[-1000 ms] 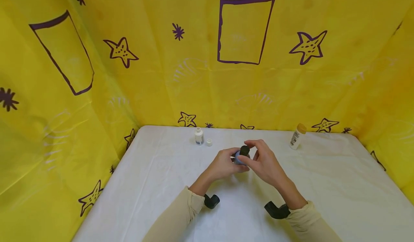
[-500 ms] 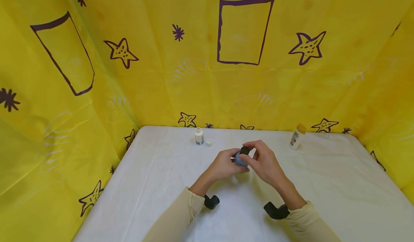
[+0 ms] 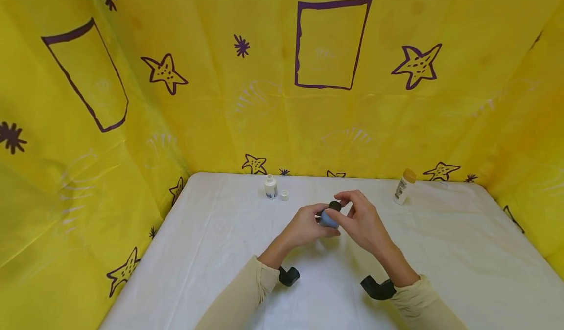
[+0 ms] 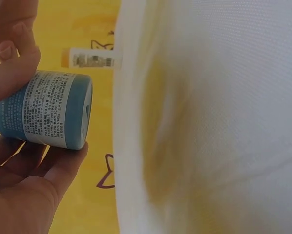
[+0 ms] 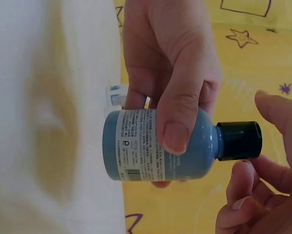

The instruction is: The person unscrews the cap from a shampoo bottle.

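Observation:
My left hand [image 3: 308,223] grips a blue bottle [image 5: 192,158] with a printed white label around its body. The left thumb presses on the label side. A black cap [image 5: 239,140] sits on the bottle's neck. Around that cap my right hand [image 3: 362,222] has its fingers spread; in the right wrist view one digit stands off from the cap, and a fingertip on the other side is at or very near it. The left wrist view shows the bottle's base and label [image 4: 46,108] between the left fingers.
Toward the back of the white table [image 3: 220,251] stands an uncapped small white bottle [image 3: 270,187], with a white cap [image 3: 284,195] beside it. A white bottle with an orange-yellow cap [image 3: 404,187] stands at the back right. Yellow patterned cloth [image 3: 211,124] encloses the table.
The right fingers were closer around the black cap half a second ago and are now spread apart. The blue bottle stays in the left hand, in nearly the same place.

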Demonstrator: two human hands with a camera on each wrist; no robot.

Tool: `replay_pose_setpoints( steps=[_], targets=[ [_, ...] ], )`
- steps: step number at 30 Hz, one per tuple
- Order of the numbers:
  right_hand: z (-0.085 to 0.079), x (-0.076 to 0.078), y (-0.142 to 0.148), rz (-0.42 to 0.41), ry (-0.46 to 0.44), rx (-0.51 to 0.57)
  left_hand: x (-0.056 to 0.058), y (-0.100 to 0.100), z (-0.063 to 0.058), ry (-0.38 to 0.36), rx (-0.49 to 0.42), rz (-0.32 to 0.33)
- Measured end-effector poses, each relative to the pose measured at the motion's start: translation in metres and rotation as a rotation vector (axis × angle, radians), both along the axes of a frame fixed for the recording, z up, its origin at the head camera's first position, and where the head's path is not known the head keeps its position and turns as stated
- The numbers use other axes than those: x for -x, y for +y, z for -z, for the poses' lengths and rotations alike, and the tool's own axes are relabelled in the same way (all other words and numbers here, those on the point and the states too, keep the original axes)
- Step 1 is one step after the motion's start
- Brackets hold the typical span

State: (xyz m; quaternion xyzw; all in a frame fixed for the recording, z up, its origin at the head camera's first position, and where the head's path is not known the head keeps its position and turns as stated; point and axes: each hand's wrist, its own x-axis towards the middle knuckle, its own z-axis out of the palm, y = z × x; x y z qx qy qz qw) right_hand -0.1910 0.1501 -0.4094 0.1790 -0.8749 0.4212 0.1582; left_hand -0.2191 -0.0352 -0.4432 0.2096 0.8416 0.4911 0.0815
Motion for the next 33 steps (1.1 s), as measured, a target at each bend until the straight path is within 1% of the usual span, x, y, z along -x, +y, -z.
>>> replay_pose_setpoints(
  steps=[4, 7, 13, 20, 23, 29, 33],
  targets=[
    [0.0008, -0.0006, -0.0008, 0.021, -0.011, -0.018, -0.0012, 0.0010, 0.0004, 0.017, 0.002, 0.009],
    [0.0017, -0.0007, -0.0007, 0.014, 0.007, -0.022, -0.0020, 0.0013, -0.0003, 0.024, 0.003, 0.010],
    [0.0018, -0.0010, -0.0002, -0.042, 0.046, -0.026, -0.0031, 0.0014, -0.0023, 0.009, 0.006, 0.000],
    [-0.0003, -0.0028, 0.0015, -0.088, 0.051, -0.049, -0.0028, 0.0009, -0.0015, -0.020, -0.002, -0.015],
    [-0.0004, -0.0035, 0.0020, -0.075, 0.035, -0.034, -0.0027, 0.0009, -0.0010, -0.010, -0.004, -0.005],
    [0.0014, -0.0035, 0.0016, -0.014, -0.005, -0.007, -0.0020, 0.0022, 0.0012, 0.038, 0.006, 0.011],
    [0.0019, -0.0038, 0.0005, 0.002, -0.009, -0.011, -0.0018, 0.0026, 0.0025, 0.028, -0.007, 0.019]
  ],
)
